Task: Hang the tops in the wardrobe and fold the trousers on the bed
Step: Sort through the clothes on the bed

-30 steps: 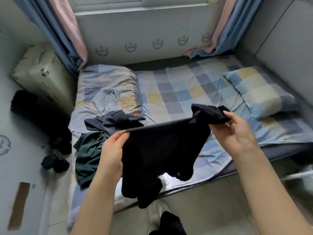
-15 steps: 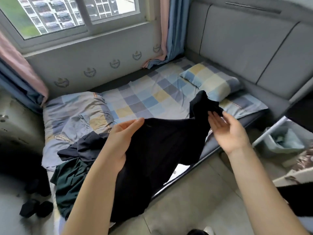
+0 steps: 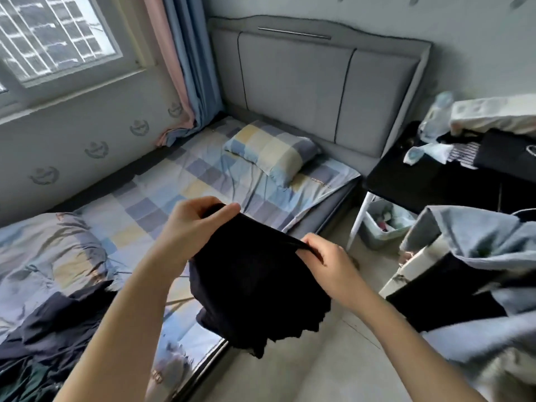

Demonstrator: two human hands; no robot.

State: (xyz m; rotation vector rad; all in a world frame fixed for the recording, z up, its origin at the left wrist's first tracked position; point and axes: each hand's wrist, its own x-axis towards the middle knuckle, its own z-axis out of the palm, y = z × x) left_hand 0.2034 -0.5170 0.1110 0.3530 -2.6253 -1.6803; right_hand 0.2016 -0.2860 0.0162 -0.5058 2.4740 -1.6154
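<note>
A black garment [image 3: 255,288] hangs in the air over the bed's near edge and the floor. My left hand [image 3: 194,227] grips its upper edge on the left, and my right hand [image 3: 324,262] pinches the same edge on the right, so the cloth is stretched between them. On the bed [image 3: 185,181], with its checked blue and yellow sheet, a heap of dark clothes [image 3: 55,323] lies at the lower left. No wardrobe is in view.
A checked pillow [image 3: 272,152] lies against the grey headboard [image 3: 319,91]. A black side table [image 3: 429,175] with clutter stands to the right, a small bin [image 3: 385,224] below it. A grey-blue cloth [image 3: 478,250] drapes over something at the right edge.
The view has swung right, away from the window towards the headboard and side table. My hands have come closer together and now both grip the garment's top edge.
</note>
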